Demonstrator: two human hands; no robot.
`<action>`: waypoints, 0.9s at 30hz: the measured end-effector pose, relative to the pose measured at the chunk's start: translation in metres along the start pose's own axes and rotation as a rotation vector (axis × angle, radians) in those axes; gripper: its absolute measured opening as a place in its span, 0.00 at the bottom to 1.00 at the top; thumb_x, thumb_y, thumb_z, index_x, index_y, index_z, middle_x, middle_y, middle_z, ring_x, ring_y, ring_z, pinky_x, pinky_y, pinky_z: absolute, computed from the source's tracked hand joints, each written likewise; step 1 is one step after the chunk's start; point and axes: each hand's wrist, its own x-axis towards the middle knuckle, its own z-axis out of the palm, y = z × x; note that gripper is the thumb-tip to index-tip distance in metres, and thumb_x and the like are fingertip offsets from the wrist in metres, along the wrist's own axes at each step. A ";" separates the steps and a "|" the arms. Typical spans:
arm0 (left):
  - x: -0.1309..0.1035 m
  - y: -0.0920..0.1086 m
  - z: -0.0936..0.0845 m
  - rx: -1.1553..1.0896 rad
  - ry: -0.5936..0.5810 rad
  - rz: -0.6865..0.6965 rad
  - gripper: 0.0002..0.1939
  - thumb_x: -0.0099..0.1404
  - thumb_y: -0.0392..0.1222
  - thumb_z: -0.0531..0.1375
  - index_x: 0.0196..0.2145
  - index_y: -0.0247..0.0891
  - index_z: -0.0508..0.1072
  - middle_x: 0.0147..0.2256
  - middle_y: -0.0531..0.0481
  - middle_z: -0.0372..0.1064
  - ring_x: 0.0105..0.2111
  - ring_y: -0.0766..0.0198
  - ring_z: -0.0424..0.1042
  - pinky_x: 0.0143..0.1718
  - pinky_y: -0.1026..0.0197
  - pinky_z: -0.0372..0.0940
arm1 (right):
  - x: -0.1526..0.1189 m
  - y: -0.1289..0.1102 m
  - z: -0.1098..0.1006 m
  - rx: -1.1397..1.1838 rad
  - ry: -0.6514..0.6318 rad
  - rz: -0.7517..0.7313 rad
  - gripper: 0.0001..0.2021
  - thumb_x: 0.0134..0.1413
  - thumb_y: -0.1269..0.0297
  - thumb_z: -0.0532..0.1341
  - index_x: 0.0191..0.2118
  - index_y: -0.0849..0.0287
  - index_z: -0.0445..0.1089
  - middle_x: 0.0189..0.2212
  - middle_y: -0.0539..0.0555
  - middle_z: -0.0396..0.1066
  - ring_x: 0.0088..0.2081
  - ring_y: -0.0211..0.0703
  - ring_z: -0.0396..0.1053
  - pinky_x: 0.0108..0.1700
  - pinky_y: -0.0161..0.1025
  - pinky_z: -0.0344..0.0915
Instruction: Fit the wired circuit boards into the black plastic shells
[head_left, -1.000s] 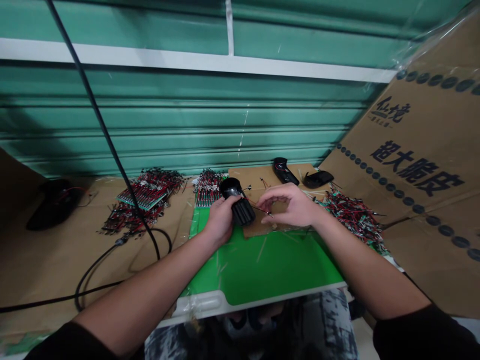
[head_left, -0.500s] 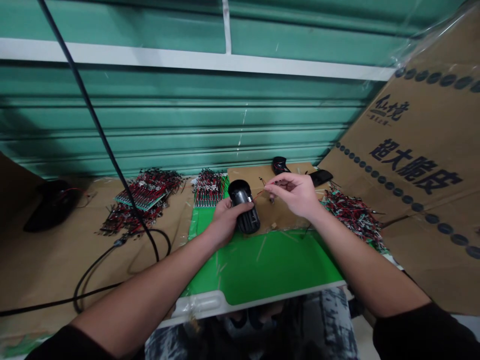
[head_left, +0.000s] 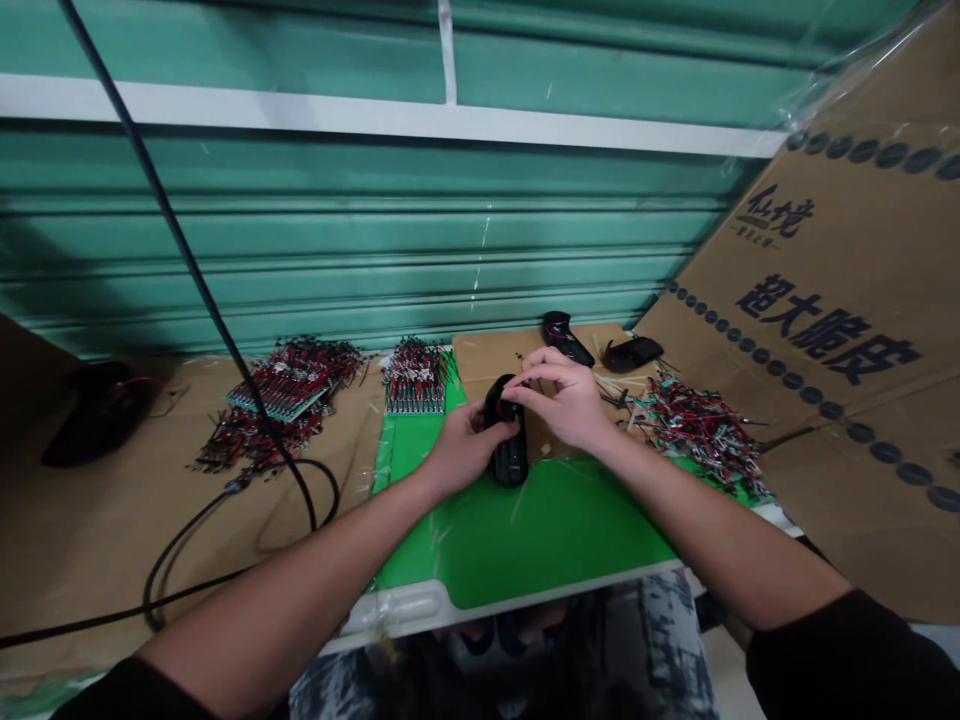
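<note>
My left hand (head_left: pixel 466 446) grips a black plastic housing (head_left: pixel 510 458) from its left side, with the thumb across its front. The housing is held above the green board (head_left: pixel 555 530). My right hand (head_left: pixel 561 400) is at the housing's upper end, thumb and index finger pinched on a thin red wire (head_left: pixel 501 404). Those fingertips hide part of the upper opening. Beyond my right hand lie two more black plastic parts, one with a red wire (head_left: pixel 568 338) and a curved one (head_left: pixel 632 352).
Piles of red and black wired circuit boards lie at the left (head_left: pixel 281 395), behind the board (head_left: pixel 415 378) and at the right (head_left: pixel 705 430). A black cable (head_left: pixel 187 255) hangs at the left. A large carton (head_left: pixel 847 300) stands at the right, near a green corrugated wall (head_left: pixel 337 230).
My right hand has moved left and slightly down to the housing with the wire. The housing has shifted right and down, held more upright in my left hand.
</note>
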 end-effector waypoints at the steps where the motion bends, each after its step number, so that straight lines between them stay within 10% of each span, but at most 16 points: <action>1: 0.000 0.001 0.000 -0.002 -0.001 0.000 0.15 0.49 0.40 0.74 0.37 0.37 0.82 0.34 0.50 0.79 0.35 0.58 0.74 0.41 0.58 0.66 | -0.001 0.002 0.002 0.000 0.009 -0.005 0.09 0.60 0.54 0.72 0.35 0.52 0.83 0.33 0.53 0.71 0.39 0.46 0.70 0.44 0.45 0.67; 27: 0.003 0.004 0.000 -0.018 0.106 -0.054 0.14 0.49 0.49 0.70 0.30 0.38 0.80 0.26 0.54 0.73 0.27 0.63 0.66 0.30 0.63 0.59 | 0.000 0.000 -0.014 -0.259 -0.074 -0.235 0.03 0.67 0.66 0.64 0.43 0.54 0.76 0.39 0.56 0.76 0.41 0.49 0.74 0.46 0.46 0.70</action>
